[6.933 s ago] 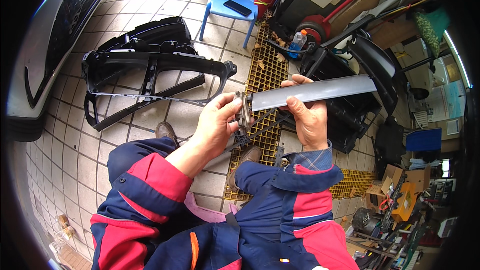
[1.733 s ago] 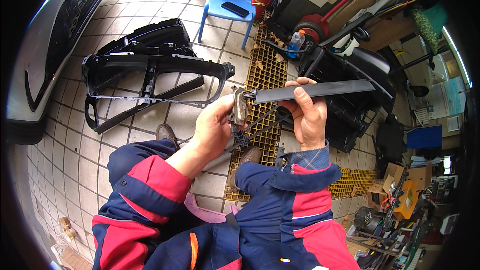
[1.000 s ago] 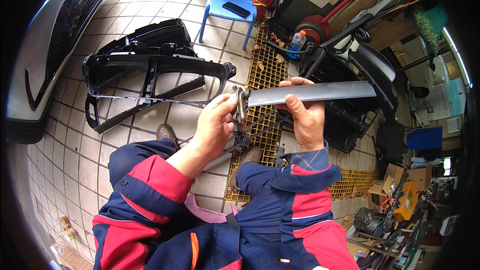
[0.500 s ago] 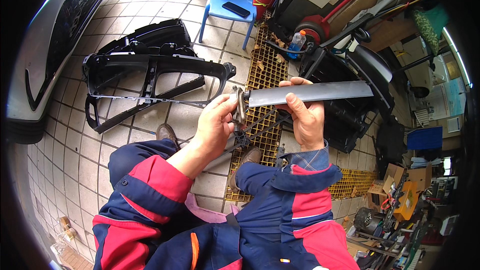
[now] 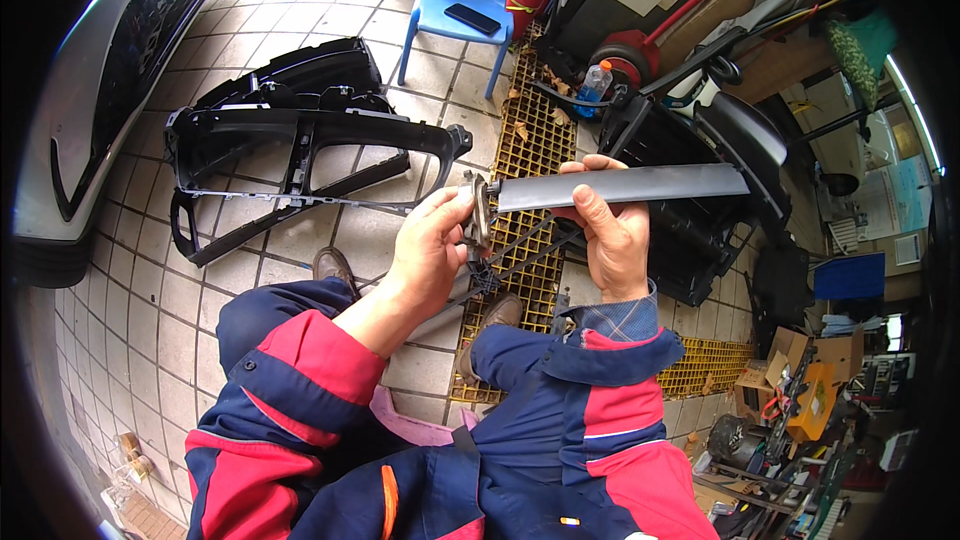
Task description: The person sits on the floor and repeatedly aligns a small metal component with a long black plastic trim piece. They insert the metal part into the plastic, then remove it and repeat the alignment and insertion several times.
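In front of me I hold up a long, flat grey trim strip (image 5: pixel 690 181), its length running left to right. My right hand (image 5: pixel 615 235) is closed round its middle, thumb on the near side and fingers behind. At its left end, my left hand (image 5: pixel 427 255) pinches a small metal-and-dark bracket (image 5: pixel 479 210) between thumb and fingers. The bracket's far side is partly hidden, and I cannot tell whether it is joined to the strip. Thin black rods with a dark fitting (image 5: pixel 486 278) lie or hang just below the bracket.
Black plastic car frames (image 5: pixel 300 145) lie on the tiles ahead left, beside a car's bumper (image 5: pixel 70 155). A blue chair (image 5: pixel 460 15) bears a phone (image 5: pixel 472 19). Yellow floor grating (image 5: pixel 535 145) runs beneath my hands. More black parts (image 5: pixel 690 240) and a bottle (image 5: pixel 594 85) are at right.
The strip tilts very slightly at its right end. Both hands keep the same hold.
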A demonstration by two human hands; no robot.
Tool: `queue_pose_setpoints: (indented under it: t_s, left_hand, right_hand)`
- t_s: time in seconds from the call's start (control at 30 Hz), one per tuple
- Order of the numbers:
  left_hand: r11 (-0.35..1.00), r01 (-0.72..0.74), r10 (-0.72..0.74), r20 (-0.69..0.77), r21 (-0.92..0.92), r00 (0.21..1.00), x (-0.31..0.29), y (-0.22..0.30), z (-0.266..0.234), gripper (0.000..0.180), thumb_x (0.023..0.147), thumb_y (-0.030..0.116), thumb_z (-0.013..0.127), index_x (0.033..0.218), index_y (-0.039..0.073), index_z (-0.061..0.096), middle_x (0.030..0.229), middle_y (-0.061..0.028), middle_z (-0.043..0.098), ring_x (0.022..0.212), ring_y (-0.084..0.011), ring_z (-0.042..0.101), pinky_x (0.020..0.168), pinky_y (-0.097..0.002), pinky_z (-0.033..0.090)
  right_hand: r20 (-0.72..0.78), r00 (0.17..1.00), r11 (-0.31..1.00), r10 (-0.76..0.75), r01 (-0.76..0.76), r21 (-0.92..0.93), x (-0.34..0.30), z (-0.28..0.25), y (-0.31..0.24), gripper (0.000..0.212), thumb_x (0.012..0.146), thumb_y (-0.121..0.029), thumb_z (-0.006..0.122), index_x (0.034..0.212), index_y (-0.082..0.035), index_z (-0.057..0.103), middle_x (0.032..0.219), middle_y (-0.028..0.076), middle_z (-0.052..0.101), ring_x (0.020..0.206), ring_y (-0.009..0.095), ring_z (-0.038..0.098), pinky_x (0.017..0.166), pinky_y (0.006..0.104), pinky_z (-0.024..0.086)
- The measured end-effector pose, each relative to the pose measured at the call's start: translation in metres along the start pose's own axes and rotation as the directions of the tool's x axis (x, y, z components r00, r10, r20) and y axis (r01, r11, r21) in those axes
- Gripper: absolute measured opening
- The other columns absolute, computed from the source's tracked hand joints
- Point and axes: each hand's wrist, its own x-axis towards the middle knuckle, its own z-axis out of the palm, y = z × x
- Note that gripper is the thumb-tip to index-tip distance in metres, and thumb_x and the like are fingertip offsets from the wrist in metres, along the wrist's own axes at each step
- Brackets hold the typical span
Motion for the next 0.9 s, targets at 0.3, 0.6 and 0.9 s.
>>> queue_pose_setpoints:
  t_s: [0.3,0.6,0.9]
  left_hand:
    - [1.0,0.0,0.0,0.0,0.0,1.0,0.001,-0.0015,-0.0008,0.026,0.109,0.025,0.06,0.125,0.004,0.063,0.111,-0.0042,0.072,0.096,-0.0136,0.069,0.078,-0.0351,0.056]
    - [1.0,0.012,-0.012,-0.009,0.005,1.0,0.0006,-0.0014,-0.0008,0.027,0.109,0.025,0.06,0.126,0.004,0.062,0.111,-0.0044,0.072,0.095,-0.0137,0.069,0.078,-0.0349,0.057]
    - [1.0,0.02,-0.02,-0.005,0.012,1.0,0.0008,-0.0027,-0.0011,0.03,0.109,0.027,0.06,0.127,0.004,0.062,0.113,-0.0048,0.072,0.096,-0.0137,0.069,0.079,-0.0357,0.057]
  right_hand:
    - [0.001,1.0,1.0,0.009,-0.009,0.009,-0.0002,-0.0013,0.0014,0.049,0.1,-0.023,0.079,0.136,0.0,0.055,0.125,0.016,0.07,0.11,0.023,0.072,0.089,0.0351,0.065]
    - [-0.012,1.0,1.0,0.027,-0.026,0.008,-0.0001,-0.0005,0.0017,0.049,0.1,-0.024,0.079,0.135,0.0,0.056,0.125,0.016,0.07,0.109,0.023,0.072,0.088,0.0352,0.065]
    - [-0.019,0.999,0.999,0.051,-0.051,-0.015,0.0014,-0.0025,0.0018,0.049,0.1,-0.02,0.078,0.138,0.0,0.054,0.127,0.017,0.069,0.11,0.023,0.072,0.09,0.0355,0.065]
